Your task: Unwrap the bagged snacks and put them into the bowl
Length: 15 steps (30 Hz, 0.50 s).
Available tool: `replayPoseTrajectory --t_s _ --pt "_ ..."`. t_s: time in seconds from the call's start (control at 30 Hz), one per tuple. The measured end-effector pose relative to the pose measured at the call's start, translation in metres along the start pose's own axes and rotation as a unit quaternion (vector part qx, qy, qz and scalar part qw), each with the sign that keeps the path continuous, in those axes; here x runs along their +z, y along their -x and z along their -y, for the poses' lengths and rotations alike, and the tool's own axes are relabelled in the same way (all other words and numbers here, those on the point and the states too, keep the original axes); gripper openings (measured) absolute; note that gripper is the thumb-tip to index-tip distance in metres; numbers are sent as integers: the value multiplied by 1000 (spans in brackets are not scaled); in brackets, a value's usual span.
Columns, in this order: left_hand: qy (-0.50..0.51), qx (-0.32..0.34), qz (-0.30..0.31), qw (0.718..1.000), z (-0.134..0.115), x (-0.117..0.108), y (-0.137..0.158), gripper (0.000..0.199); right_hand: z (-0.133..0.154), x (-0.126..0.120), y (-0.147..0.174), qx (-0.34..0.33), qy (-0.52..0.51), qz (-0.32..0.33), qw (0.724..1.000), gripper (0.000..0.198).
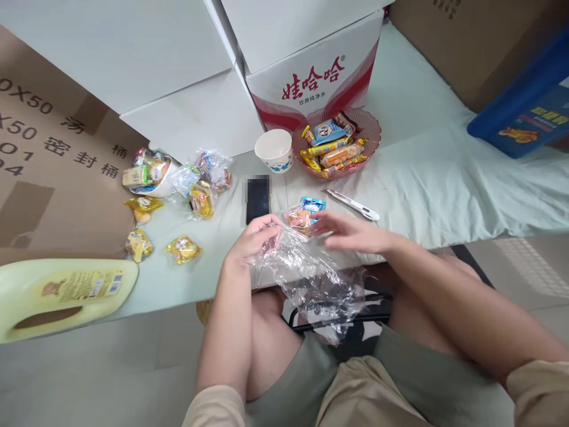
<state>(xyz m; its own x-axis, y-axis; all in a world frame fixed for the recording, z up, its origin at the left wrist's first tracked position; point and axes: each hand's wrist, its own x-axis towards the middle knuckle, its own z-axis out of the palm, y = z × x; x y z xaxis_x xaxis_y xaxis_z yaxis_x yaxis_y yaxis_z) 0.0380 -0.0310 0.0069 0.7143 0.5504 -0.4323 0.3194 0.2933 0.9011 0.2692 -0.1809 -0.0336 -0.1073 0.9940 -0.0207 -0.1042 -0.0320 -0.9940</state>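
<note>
A crumpled clear plastic bag (317,284) hangs from my left hand (255,240), whose fingers are closed around its upper edge. The bag drapes over the near edge of the cloth-covered surface and down over my lap. My right hand (351,232) has its fingers apart and holds nothing that I can see. Its fingertips are beside a blue snack packet (313,204) and a pinkish wrapped snack (299,219), partly covering them. Just beyond my left hand lies a dark phone (258,200). A white utility knife (353,204) rests beyond my right hand.
A pink glass bowl (373,139) of wrapped snacks stands by a white paper cup (273,151). Left, another cup (162,184) lies tipped, full of snacks, near loose packets (183,249). Cartons (320,77), a yellow jug (89,290) and a blue container (520,112) surround the area.
</note>
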Motion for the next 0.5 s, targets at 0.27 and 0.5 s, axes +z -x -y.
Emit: replayPoseTrajectory --t_s 0.27,0.5 --pt "139 28 -45 989 4 5 -4 73 6 42 -5 51 -64 145 986 34" --pt "167 -20 28 985 9 23 -15 82 -2 38 -17 90 -23 -141 986 26"
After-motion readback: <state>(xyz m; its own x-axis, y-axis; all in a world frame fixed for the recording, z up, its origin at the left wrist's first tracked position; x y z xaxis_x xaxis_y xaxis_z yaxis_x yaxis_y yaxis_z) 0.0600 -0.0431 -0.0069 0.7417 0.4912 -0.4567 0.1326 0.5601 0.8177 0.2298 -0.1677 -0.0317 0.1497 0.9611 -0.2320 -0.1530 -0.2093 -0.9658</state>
